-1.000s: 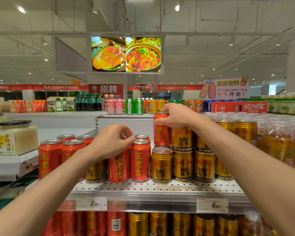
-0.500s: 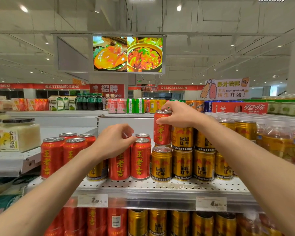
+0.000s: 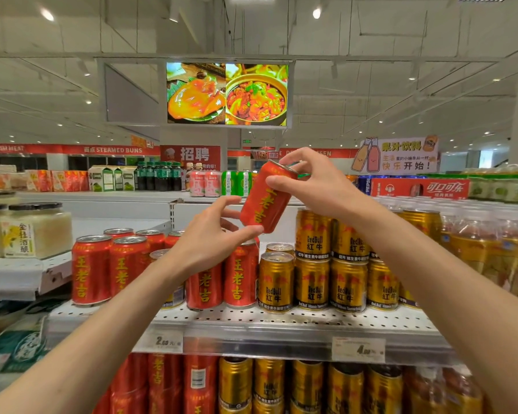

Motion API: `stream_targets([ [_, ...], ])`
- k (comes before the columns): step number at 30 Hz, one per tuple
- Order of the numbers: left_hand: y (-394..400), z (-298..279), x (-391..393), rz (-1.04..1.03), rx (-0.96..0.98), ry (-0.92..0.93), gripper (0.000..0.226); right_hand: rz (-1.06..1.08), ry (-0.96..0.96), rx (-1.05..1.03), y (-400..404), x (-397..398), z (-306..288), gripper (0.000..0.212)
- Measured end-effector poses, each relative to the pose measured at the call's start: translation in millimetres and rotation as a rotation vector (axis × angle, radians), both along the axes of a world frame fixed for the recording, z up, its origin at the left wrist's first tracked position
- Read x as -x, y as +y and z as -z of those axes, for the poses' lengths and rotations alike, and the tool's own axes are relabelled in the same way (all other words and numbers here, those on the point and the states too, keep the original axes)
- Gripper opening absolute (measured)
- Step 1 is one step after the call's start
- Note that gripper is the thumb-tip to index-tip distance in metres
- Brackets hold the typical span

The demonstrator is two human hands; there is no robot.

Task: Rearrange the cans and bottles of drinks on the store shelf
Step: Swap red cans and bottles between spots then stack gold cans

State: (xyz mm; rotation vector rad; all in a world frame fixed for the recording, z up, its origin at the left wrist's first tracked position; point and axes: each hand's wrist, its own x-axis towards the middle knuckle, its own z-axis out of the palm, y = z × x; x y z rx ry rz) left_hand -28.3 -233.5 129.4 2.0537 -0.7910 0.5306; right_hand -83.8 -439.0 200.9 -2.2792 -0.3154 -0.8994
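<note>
Red can [image 3: 265, 198] is hanging tilted in mid-air above the shelf [image 3: 281, 321], over the red and gold can rows. Right hand [image 3: 314, 180] is gripping its top; left hand [image 3: 213, 234] is pinching its base.

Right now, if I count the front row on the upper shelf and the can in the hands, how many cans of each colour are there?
Red cans: 5, including the held can between the left hand and right hand
Gold cans: 6, two partly hidden behind the forearms
Total: 11
</note>
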Motion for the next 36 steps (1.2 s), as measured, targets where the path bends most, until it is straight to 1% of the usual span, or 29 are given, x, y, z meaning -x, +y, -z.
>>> stream_targets([
  [3, -6, 6, 17, 0.106, 0.079, 0.027, 0.057, -0.038, 0.003, -0.091, -5, 21, 11, 0.047],
  [5, -10, 13, 29, 0.14, 0.123, 0.033, 0.053, -0.062, 0.014, -0.172, -12, 35, 22, 0.045],
  [7, -15, 23, 43, 0.139, 0.172, 0.035, 0.052, -0.099, 0.034, -0.267, -20, 49, 35, 0.043],
  [10, -26, 41, 68, 0.129, 0.253, 0.068, 0.052, -0.139, 0.056, -0.354, -35, 65, 59, 0.045],
  [14, -42, 68, 102, 0.13, 0.335, 0.142, 0.051, -0.198, 0.079, -0.488, -54, 85, 94, 0.056],
  [16, -44, 81, 118, 0.117, 0.345, 0.184, 0.054, -0.208, 0.118, -0.511, -60, 92, 114, 0.061],
  [20, -38, 107, 139, 0.089, 0.343, 0.264, 0.057, -0.267, 0.2, -0.58, -56, 105, 154, 0.051],
  [23, -25, 125, 145, 0.083, 0.358, 0.31, 0.052, -0.305, 0.269, -0.631, -44, 113, 177, 0.044],
  [26, -2, 146, 141, 0.093, 0.364, 0.341, 0.05, -0.315, 0.328, -0.653, -25, 120, 197, 0.049],
  [30, 35, 163, 127, 0.154, 0.407, 0.377, 0.052, -0.277, 0.352, -0.665, 12, 121, 213, 0.047],
  [36, 108, 173, 93, 0.24, 0.432, 0.405, 0.054, -0.224, 0.361, -0.713, 89, 108, 220, 0.04],
])
